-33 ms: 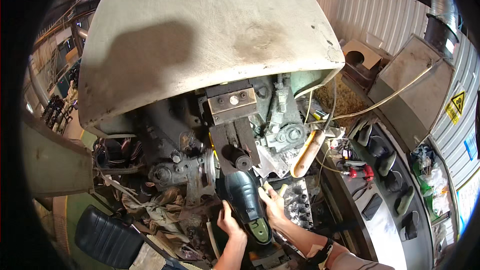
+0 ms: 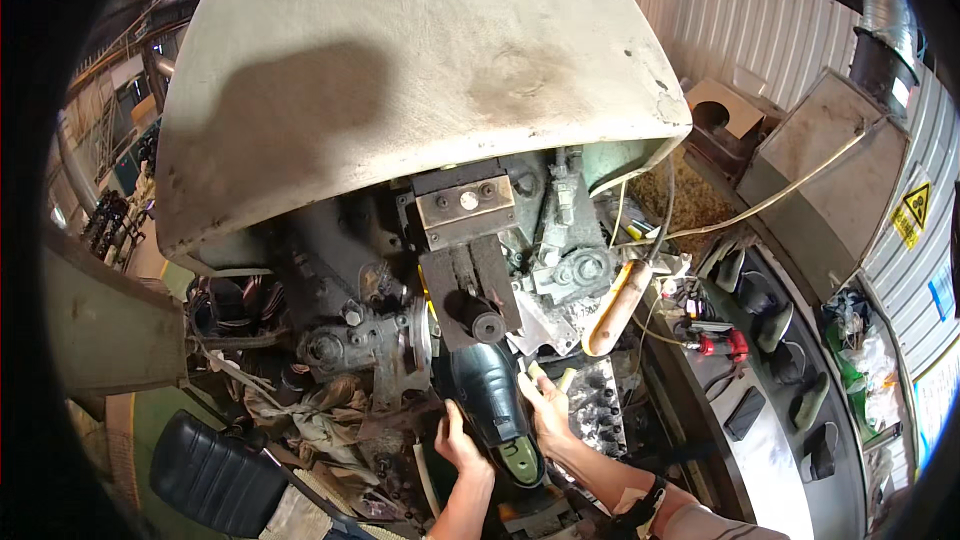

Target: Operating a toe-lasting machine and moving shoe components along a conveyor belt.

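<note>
A black leather shoe (image 2: 487, 390) sits in the machine with its toe pointing away from me, under a dark cylindrical part (image 2: 485, 325). Out of its heel opening shows a green shoe last (image 2: 520, 458). My left hand (image 2: 462, 448) presses against the shoe's left side, thumb up along the upper and fingers curled. On the other side my right hand (image 2: 548, 415) grips near the heel, with something pale yellow at its fingertips, perhaps finger covers. The shoe's sole and the undersides of my fingers are hidden.
A large cream machine hood (image 2: 430, 70) hangs over the work. Right of the shoe are a wooden-handled tool (image 2: 615, 308) and a cable. Several shoes lie along a dark conveyor (image 2: 790, 360) at the right, beside a red tool (image 2: 722, 343). A black seat (image 2: 215, 475) stands lower left.
</note>
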A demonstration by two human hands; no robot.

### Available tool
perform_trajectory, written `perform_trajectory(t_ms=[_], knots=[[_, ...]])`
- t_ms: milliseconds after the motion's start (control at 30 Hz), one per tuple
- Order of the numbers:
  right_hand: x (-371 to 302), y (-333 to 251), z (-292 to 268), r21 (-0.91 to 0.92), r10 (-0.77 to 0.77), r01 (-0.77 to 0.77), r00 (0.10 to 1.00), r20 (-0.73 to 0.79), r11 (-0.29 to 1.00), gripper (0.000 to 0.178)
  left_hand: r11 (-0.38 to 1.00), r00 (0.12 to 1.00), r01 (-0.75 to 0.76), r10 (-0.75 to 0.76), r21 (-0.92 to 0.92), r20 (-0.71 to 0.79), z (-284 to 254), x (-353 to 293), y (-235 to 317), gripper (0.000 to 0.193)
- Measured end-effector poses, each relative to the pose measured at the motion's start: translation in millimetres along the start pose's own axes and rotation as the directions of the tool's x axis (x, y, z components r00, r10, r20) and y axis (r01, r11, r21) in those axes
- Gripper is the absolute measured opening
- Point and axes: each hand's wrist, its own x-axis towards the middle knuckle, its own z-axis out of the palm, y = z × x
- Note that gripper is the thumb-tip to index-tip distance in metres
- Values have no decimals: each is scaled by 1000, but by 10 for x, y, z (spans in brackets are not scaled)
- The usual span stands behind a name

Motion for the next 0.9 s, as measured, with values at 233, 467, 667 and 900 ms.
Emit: perform_trajectory(t_ms=[233,467,667,900], knots=[[-64,-63,55,-8,68,-68,998,-3,998,82,383,850,-490,10,783,527,-1068,369,-125,47],[-75,-167,111,-65,171,-170,985,10,983,76,-549,534,-823,-663,144,525,-2002,54,-373,53],[-360,-98,85,-306,16,0,999,49,952,71,3,676,-530,-602,848,425,-2487,58,-766,45],[-1213,-323,-277,-663,-280,671,742,610,333,65,160,733,-577,-332,801,594,-2045,-1184,1307,36]])
